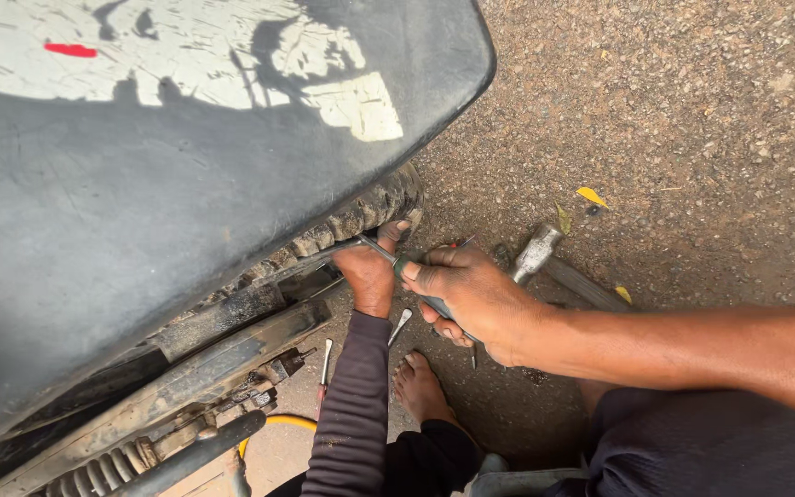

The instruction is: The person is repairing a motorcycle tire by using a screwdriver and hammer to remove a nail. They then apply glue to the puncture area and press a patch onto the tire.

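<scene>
Centre of the frame: our right hand (471,294) is closed around the dark handle of a slim metal-shafted screwdriver (388,258), whose shaft runs up-left toward the knobbly black rubber tyre (361,216). Our left hand (367,276), in a dark purple sleeve, is clenched just beside it, gripping the shaft's far end against the tyre. A scuffed black vinyl motorcycle seat (140,202) fills the upper left. A steel-headed hammer (535,253) lies right of centre on the brown gravel ground (692,138); a coiled suspension spring (94,469) shows lower left.
</scene>
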